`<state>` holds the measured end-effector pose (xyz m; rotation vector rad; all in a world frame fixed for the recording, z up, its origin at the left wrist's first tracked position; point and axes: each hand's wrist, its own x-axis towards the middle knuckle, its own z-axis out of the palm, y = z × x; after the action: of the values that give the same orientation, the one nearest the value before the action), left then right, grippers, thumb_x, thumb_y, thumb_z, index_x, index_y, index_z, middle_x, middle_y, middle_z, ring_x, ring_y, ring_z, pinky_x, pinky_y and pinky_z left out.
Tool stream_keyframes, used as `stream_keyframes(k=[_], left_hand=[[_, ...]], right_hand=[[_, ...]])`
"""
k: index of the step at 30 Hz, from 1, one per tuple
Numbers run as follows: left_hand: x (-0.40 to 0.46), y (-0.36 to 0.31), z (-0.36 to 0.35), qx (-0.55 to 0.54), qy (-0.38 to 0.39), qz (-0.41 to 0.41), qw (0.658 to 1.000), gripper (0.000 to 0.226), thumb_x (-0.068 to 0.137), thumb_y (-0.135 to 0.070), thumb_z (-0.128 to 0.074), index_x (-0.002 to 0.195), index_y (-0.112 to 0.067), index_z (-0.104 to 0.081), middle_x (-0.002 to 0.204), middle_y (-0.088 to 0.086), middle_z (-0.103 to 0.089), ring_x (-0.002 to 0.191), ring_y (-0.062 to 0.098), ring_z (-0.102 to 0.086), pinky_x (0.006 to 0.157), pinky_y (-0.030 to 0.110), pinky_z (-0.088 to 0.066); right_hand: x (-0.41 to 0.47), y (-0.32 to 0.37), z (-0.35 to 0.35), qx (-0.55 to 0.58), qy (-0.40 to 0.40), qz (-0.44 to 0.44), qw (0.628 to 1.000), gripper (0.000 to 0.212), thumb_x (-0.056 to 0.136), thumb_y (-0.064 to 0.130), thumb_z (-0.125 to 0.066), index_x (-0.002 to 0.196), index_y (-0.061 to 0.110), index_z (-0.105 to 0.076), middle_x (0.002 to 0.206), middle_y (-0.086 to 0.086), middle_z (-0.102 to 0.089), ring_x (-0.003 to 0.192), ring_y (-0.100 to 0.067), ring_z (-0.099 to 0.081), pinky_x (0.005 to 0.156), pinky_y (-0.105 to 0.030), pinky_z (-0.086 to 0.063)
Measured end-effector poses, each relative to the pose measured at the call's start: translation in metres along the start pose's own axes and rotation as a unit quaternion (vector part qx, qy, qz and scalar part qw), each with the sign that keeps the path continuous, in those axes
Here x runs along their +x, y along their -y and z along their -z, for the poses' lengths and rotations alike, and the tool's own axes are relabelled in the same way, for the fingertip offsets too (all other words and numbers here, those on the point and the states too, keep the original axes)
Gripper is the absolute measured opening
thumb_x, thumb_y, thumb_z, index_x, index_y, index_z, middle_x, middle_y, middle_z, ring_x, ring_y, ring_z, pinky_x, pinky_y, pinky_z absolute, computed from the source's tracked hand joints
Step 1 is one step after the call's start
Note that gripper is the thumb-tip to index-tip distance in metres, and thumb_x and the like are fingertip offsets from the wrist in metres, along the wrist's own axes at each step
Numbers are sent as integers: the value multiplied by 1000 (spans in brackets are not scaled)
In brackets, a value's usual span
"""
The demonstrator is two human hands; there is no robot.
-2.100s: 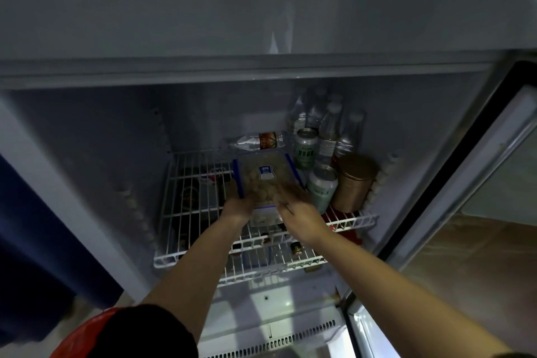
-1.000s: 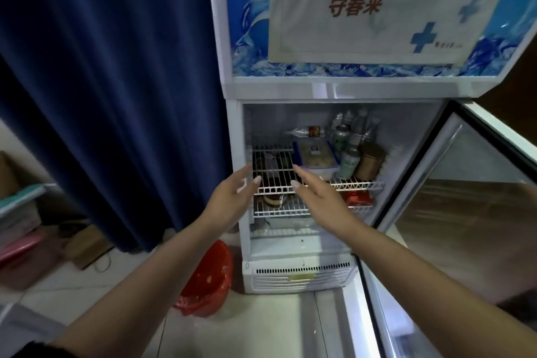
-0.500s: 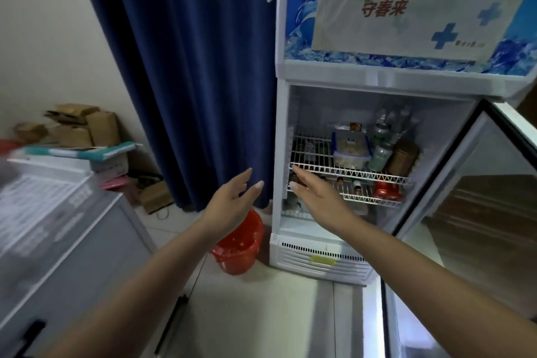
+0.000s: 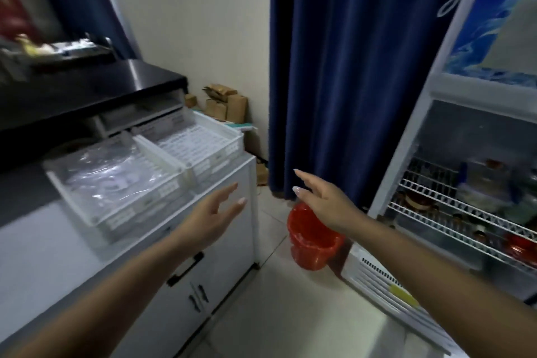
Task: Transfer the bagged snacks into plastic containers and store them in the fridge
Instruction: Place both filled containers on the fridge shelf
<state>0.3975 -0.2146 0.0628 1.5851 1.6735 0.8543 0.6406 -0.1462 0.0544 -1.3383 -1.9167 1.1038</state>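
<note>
The fridge (image 4: 453, 131) stands open at the right edge of the view. On its upper wire shelf (image 4: 430, 192) sits a clear plastic container with blue clips (image 4: 483, 183), filled with snacks. My left hand (image 4: 215, 212) hovers empty with fingers spread over the corner of the white cabinet (image 4: 220, 241). My right hand (image 4: 322, 200) is also empty and spread, held in the air in front of the blue curtain (image 4: 348, 67), well left of the fridge.
Two white slatted trays (image 4: 162, 171) rest on the cabinet top, one under clear plastic. A red bin (image 4: 313, 244) stands on the floor between cabinet and fridge. Cardboard boxes (image 4: 223, 102) are piled in the corner. A black counter (image 4: 87, 87) sits at the upper left.
The view has swung left, from the fridge interior to the cabinet. Both hands let go of the container on the shelf and drew back, staying empty and spread.
</note>
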Motion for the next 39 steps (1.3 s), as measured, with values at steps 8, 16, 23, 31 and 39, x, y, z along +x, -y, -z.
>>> stream_keyframes(k=[8,16,23,31,39], left_hand=[[-82,110,132,78,-126,81,986,59,94,-44,-55,147,-25,-40,150,-8,-40,140,11,-35,112,26,-29],[-155,218,257,146,-178,163,959,62,94,-45,-53,149,-23,-35,155,-4,-35,143,12,-31,116,31,-28],[-199,298,333,183,-214,242,928,53,95,-34,-58,143,-17,-42,148,3,-43,133,21,-41,107,33,-35],[-233,380,388,170,-209,263,926,81,74,-77,-52,143,-37,-38,141,-7,-46,122,15,-49,101,41,-48],[-245,427,396,-1,-237,264,935,104,56,-73,-77,143,-47,-27,133,-14,-45,119,8,-54,94,34,-55]], right_hand=[[52,85,-168,-42,148,66,986,58,96,49,-51,149,38,-32,155,10,-33,143,-12,-30,115,-33,-30],[78,164,-345,-36,254,108,961,53,99,40,-49,150,36,-33,156,12,-30,144,-12,-29,107,-28,-33],[93,218,-477,-82,319,153,932,55,100,41,-48,152,30,-31,158,9,-30,143,-11,-31,112,-23,-27],[100,258,-579,-134,393,159,895,61,100,38,-50,153,26,-23,159,3,-28,143,-16,-31,111,-30,-32],[111,262,-631,-118,462,172,862,86,76,53,-76,146,46,-25,146,12,-44,127,-9,-50,104,-36,-48]])
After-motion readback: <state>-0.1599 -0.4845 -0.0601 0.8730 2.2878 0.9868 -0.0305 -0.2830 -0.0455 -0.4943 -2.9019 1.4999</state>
